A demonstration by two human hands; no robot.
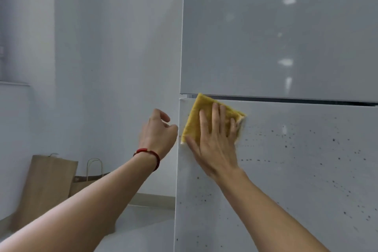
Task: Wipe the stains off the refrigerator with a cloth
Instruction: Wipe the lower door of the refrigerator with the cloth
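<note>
Pressing flat against the lower door of the refrigerator (pixel 306 170), the right hand (pixel 214 139) is laid with its fingers straight and slightly spread over a folded yellow cloth (pixel 196 120), so that the cloth is held to the panel by palm pressure rather than by any pinch. The cloth is placed at the upper left corner of that door, its top corner reaching the dark gap below the middle door; this position is judged to be a starting corner from which strokes can be carried rightward and downward. A folded cloth is probably preferred because a thicker pad is given to the palm and a firm edge is offered to the surface. Dark stains (pixel 335 140) are scattered as fine specks over most of the lower door to the right of and below the cloth, so very little of the wiping is judged to be done. The left hand (pixel 158 135), marked by a red bracelet (pixel 150 154) at the wrist, is held just beside the refrigerator's left edge with its fingers loosely curled and nothing gripped; whether the edge is actually touched cannot be told. It is likely kept there for balance. Two brown paper bags (pixel 51 182) are leaned against the wall at the lower left, well apart from the work.
</note>
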